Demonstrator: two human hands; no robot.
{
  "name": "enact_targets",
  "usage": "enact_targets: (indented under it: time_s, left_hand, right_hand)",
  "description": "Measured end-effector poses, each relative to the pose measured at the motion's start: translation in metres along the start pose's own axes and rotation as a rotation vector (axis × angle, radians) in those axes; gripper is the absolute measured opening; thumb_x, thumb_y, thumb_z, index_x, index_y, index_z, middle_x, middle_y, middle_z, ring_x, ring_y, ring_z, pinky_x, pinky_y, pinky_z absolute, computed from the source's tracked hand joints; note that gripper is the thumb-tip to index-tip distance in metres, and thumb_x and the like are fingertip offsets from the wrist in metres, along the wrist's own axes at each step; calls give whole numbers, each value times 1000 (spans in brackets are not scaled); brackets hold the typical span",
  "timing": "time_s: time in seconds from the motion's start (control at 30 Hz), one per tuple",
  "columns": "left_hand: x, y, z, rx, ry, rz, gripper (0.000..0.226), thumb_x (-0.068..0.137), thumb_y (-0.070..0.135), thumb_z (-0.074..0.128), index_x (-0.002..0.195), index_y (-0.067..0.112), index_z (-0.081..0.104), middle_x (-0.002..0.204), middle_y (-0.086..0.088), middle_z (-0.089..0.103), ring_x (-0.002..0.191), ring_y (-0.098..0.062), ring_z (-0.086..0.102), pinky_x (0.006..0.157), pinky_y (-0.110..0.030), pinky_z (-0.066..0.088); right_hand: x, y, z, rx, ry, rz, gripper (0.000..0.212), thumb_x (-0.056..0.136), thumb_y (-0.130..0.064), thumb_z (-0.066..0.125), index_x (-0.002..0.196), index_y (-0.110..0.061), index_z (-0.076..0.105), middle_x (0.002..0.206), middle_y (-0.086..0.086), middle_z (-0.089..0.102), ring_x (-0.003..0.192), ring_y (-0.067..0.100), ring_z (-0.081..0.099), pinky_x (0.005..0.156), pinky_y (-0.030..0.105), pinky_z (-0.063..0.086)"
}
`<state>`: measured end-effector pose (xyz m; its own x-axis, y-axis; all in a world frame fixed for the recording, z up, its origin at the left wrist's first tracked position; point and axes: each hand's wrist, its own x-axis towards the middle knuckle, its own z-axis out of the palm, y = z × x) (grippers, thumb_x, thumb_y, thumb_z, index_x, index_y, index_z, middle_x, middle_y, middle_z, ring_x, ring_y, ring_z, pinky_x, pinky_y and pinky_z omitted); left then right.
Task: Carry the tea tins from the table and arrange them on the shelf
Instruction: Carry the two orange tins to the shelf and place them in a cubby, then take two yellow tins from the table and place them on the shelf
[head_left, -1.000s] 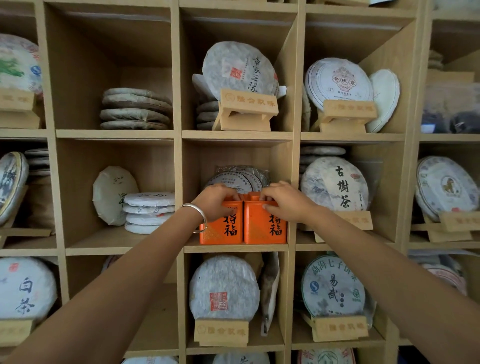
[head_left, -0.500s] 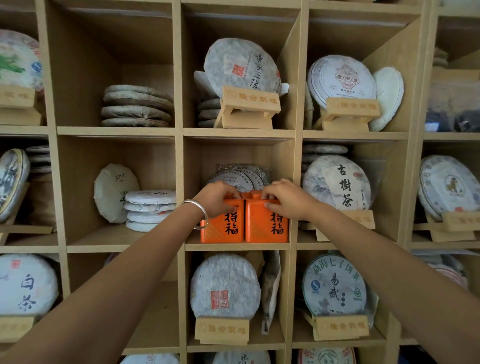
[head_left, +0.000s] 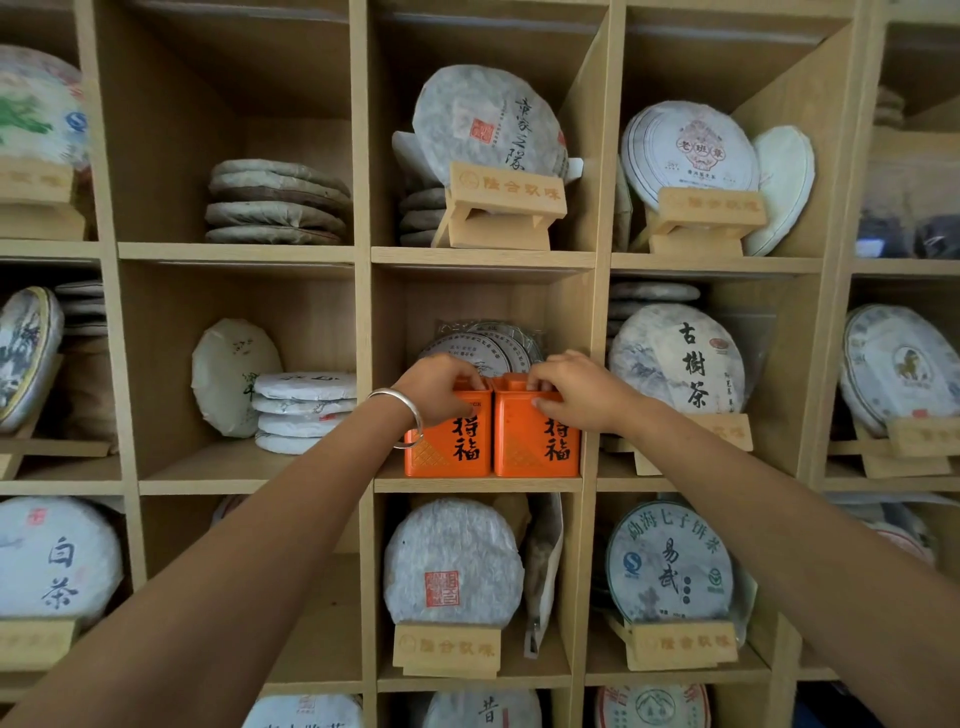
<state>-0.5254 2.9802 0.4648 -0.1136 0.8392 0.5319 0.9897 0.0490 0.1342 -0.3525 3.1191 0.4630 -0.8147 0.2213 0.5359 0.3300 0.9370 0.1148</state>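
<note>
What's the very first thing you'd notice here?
Two bright orange tea tins, the left tin and right tin, stand side by side in the middle cubby. The left hand and right hand each grip one by its top. Round paper-wrapped tea cakes fill the cubbies around them.

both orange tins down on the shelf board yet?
Yes: the left tin and right tin stand upright, side by side, on the shelf board, a hand gripping each top.
</note>
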Motion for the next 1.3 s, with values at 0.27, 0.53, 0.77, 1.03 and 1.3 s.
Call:
enact_targets:
  time_s: [0.27,0.53,0.77,1.03,1.3]
  left_hand:
    - [4,2,2,49,-40,-47,22,77,24,70,95,26,57,105,-2,57,97,-21,55,86,-40,50]
    - [2,17,-11,-8,3,-1,34,85,27,64,116,16,56,115,-6,62,106,-21,56,90,-37,48]
    - [4,43,-18,-31,53,113,25,86,25,62,110,18,61,115,-3,61,107,-17,56,90,-32,47]
    - [18,105,5,61,-87,308,25,84,27,61,107,17,62,106,-2,66,99,-21,61,83,-33,51]
    - [1,270,76,-180,-219,728,29,84,26,61,110,12,60,111,-9,64,101,-28,60,82,-34,49]
  right_hand:
    - [-1,-2,0,-4,-13,17,19,90,-26,59,108,-20,59,95,-6,49,99,15,43,87,34,41]
    - [-6,-7,-4,-2,59,23,32,90,-31,58,119,-20,52,105,0,52,105,18,44,82,31,39]
    - [-22,-9,-21,-79,124,24,29,89,-32,57,114,-18,54,105,1,51,100,19,51,76,32,45]
    - [-119,18,-75,-233,-23,310,32,87,-32,59,116,-18,56,114,7,57,107,25,54,84,38,47]
    - [-321,-4,-163,-509,-167,850,36,88,-34,59,120,-19,53,116,8,60,104,28,56,72,31,42]
